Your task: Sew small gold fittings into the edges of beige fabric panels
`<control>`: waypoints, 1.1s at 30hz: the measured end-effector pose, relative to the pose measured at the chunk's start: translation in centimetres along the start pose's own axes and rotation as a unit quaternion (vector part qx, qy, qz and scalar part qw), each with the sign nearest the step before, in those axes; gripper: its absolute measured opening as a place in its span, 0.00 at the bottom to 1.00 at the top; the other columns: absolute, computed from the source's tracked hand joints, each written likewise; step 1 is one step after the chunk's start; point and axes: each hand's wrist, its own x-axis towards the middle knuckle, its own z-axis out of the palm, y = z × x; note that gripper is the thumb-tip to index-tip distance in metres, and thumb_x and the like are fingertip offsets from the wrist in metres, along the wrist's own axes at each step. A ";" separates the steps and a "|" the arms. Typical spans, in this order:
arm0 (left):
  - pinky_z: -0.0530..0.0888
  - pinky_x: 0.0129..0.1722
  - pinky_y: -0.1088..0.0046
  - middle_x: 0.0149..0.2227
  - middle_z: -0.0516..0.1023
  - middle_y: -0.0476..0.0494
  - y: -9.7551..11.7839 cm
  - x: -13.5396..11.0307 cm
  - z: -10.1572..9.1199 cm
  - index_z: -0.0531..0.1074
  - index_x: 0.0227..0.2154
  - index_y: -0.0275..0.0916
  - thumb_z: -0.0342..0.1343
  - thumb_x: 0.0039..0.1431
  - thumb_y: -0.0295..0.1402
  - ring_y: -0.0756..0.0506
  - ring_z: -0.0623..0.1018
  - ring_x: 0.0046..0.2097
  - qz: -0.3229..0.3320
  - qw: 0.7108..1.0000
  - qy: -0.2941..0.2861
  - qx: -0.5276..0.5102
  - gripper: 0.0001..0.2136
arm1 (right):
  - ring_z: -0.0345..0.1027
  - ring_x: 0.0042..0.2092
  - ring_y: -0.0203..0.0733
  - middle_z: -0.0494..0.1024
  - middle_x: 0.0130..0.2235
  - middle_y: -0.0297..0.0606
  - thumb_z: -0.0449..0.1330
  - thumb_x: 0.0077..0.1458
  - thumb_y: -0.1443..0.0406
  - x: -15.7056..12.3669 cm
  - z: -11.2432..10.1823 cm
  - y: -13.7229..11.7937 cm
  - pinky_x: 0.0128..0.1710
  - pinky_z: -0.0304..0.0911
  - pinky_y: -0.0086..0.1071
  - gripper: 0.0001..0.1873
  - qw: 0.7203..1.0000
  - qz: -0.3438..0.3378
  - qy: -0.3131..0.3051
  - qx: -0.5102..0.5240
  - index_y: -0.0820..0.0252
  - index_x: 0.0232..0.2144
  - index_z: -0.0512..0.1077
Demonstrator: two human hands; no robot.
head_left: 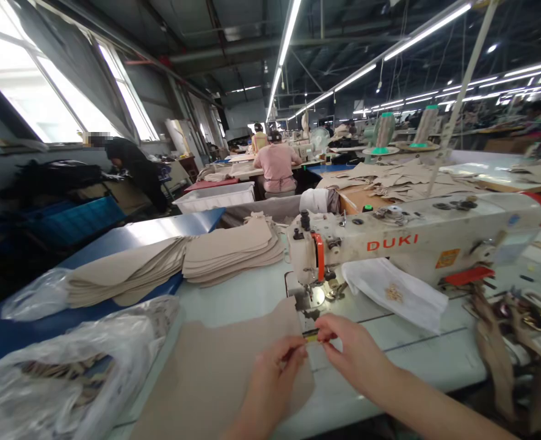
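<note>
A large beige fabric panel lies flat on the sewing machine table, its right edge by the needle area. My left hand is over that edge, thumb and fingers pinched together. Just right of the panel, my right hand is also closed in a pinch, in front of the presser foot. A short yellow strip shows between the two sets of fingertips; whether it is held or lies on the table I cannot tell. The white sewing machine stands right behind my hands.
Stacked beige panels lie at the back left, beside another folded stack. A clear plastic bag with strips inside sits at the left. White cloth lies under the machine arm; brown straps hang at the right.
</note>
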 end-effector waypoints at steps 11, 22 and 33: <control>0.68 0.32 0.77 0.27 0.77 0.49 0.2 -0.5 -1.5 0.76 0.30 0.41 0.50 0.58 0.36 0.47 0.74 0.31 0.004 0.999 -0.034 0.003 0.10 | 0.72 0.36 0.39 0.78 0.33 0.37 0.53 0.45 0.78 0.7 0.4 -1.2 0.38 0.63 0.30 0.15 0.999 0.010 -0.052 0.009 0.61 0.34 0.71; 0.68 0.30 0.74 0.22 0.76 0.48 0.0 -0.2 -2.7 0.75 0.27 0.35 0.61 0.49 0.42 0.49 0.72 0.25 -0.119 0.939 -0.198 -0.253 0.13 | 0.66 0.25 0.32 0.74 0.23 0.28 0.63 0.35 0.74 1.9 -0.2 -0.6 0.27 0.60 0.25 0.08 0.932 0.132 -0.204 0.267 0.61 0.23 0.69; 0.67 0.27 0.76 0.21 0.76 0.48 0.5 -0.4 -2.5 0.74 0.26 0.34 0.64 0.47 0.44 0.51 0.72 0.24 -0.131 0.930 -0.153 -0.308 0.16 | 0.60 0.24 0.30 0.70 0.22 0.27 0.62 0.41 0.70 0.6 1.5 -0.7 0.25 0.55 0.25 0.04 0.934 0.127 -0.096 0.319 0.61 0.24 0.70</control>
